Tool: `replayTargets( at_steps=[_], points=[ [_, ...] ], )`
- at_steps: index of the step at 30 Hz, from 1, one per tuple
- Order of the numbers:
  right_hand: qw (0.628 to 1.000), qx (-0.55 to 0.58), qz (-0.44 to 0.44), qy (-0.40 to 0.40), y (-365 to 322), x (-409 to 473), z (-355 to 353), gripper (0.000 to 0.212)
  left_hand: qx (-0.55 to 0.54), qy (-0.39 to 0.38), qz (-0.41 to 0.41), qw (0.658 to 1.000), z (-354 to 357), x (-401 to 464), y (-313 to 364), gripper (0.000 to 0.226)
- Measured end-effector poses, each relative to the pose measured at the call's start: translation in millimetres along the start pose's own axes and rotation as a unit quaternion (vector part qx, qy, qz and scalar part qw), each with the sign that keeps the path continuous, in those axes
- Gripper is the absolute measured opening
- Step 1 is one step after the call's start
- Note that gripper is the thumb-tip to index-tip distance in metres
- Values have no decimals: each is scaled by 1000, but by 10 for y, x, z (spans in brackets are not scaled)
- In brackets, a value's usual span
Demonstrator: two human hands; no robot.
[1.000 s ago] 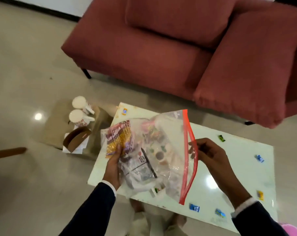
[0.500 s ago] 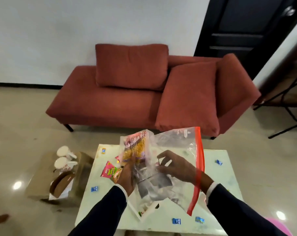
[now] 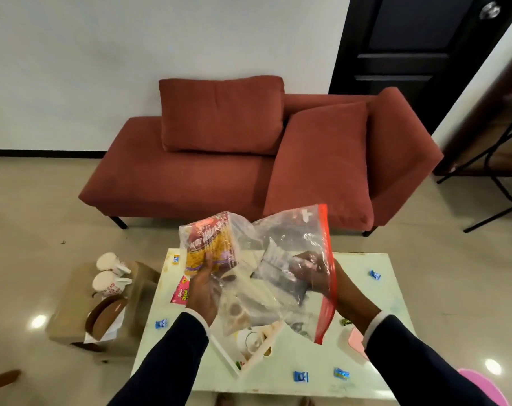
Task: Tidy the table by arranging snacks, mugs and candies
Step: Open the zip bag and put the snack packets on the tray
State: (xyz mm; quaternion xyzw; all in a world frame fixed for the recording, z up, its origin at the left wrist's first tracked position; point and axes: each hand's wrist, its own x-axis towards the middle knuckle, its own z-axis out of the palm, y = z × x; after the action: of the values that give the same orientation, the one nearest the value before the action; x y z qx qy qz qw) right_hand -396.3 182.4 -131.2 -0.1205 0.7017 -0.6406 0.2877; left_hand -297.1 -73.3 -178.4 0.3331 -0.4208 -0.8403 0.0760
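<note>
A clear zip bag with a red seal strip (image 3: pixel 290 230) hangs above the pale green table (image 3: pixel 392 291). My left hand (image 3: pixel 203 291) grips its left side from outside, around a maroon and yellow snack packet (image 3: pixel 209 247) inside. My right hand (image 3: pixel 313 272) reaches into the bag's mouth and grips a dark silvery packet (image 3: pixel 278 266). A pink snack sachet (image 3: pixel 180 292) lies on the table. Small blue candies (image 3: pixel 301 376) (image 3: pixel 374 274) (image 3: pixel 161 324) are scattered there. Two white mugs (image 3: pixel 111 260) (image 3: pixel 106 284) rest on a cardboard box (image 3: pixel 73 303) left of the table.
A white tray (image 3: pixel 234 357) holding small items sits under the bag near the table's front edge. A red sofa (image 3: pixel 190 177) stands behind the table. A pink object (image 3: pixel 483 385) shows at the lower right. A brown curved piece (image 3: pixel 105 315) lies on the box.
My head tilted up, bringing the sofa and door into view. My right hand went from the bag's red rim into the bag and closed on a dark packet. The bag rose slightly.
</note>
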Motion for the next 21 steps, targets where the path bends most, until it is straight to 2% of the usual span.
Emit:
replayTargets(
  at_steps=[4,6,9,11,13,15,17,19,21],
  points=[
    [998,12,-5,59,-6,-15,-169,22,10,5,-15,1000,-191,1,-12,74],
    [997,33,21,64,-3,-12,-212,20,5,19,-2,1000,-239,-22,-33,70],
    [998,-4,36,54,-12,-33,-288,10,4,52,15,999,-292,-47,-34,65],
    [998,-3,50,26,31,-21,-374,19,30,97,35,994,-369,-22,-24,64],
    [994,57,89,-16,56,13,-446,26,7,137,55,989,-490,-29,-23,60],
    [973,173,137,-73,110,68,-513,29,-29,133,24,990,-621,-90,-19,61],
    [949,242,145,-144,163,128,-529,45,-65,120,-10,991,-759,-196,-2,75],
    [956,193,138,-173,257,241,-463,60,-118,123,-8,985,-909,-290,45,80],
    [965,138,152,-162,355,381,-302,69,-144,159,25,976,-1061,-358,128,77]
  ],
)
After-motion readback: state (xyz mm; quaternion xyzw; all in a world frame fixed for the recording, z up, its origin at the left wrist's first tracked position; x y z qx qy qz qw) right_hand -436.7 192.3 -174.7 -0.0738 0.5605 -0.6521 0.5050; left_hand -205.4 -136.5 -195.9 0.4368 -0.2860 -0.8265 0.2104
